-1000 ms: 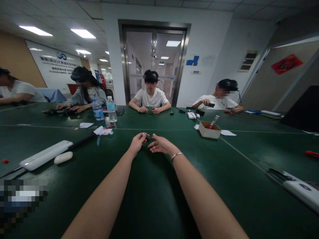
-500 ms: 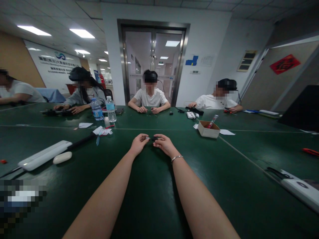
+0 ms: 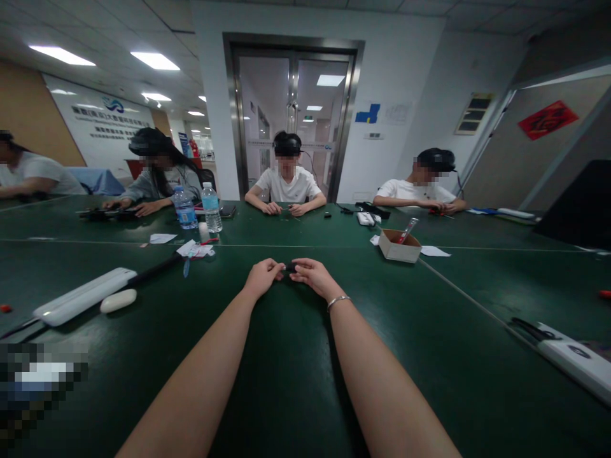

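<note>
Both of my hands meet over the green table [image 3: 281, 356], at arm's length in front of me. My left hand [image 3: 263, 277] is closed, thumb and fingers pinching a small silver piece [image 3: 284, 268] of which only a bit shows. A small dark black piece [image 3: 291, 268] is pinched in my right hand [image 3: 314, 277], which wears a silver bracelet on the wrist. The two pieces lie end to end between my fingertips and seem to touch. Their exact kind is too small to make out, and the fingers cover much of them.
An open box [image 3: 400, 249] stands ahead on the right. Two water bottles [image 3: 211, 210] and some scraps of paper [image 3: 193, 249] are ahead on the left. A long white device [image 3: 88, 296] and a white oval object [image 3: 118, 301] lie at left. Several people sit across the table.
My left hand's silver piece and my right hand's black piece have come together, closing the gap between them. The person at the far right has drawn their hands together.
</note>
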Demonstrator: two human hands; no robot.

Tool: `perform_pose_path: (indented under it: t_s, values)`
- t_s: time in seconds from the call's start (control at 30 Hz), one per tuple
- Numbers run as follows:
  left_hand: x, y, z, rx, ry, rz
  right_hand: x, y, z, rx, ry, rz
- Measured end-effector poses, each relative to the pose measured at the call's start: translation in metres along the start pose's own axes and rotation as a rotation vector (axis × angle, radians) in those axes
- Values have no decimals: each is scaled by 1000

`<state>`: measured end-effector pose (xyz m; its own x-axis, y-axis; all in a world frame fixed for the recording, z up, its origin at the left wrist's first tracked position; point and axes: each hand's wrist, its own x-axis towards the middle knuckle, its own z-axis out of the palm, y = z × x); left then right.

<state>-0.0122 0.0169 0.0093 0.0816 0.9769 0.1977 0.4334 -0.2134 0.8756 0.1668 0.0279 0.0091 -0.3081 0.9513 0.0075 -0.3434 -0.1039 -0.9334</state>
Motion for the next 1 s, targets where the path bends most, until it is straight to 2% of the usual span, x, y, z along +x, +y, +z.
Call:
perform_pose_path:
  t_s: [0.1,0.2,0.4,0.63,0.83,0.9,1.0]
  values:
    - [-5,7,-6,247,-3,19,-1,-1,1,-34,-25,18]
    - [-8,12,-8,320,2,12,-3,-4,3,-59,-49,29]
    - [-8,10,-7,209,57,-18,-6,-8,6,-89,-95,58]
    - [1,-3,-4,116,56,114,-5,-8,5,-70,-41,93]
    - [5,-8,-2,-111,13,222,-6,-9,6,-54,-19,92]
    - [5,-8,-2,-162,-3,203,-6,-10,7,-59,-27,96]
    - [5,-9,0,-197,-27,103,-5,-9,8,-70,-38,99]
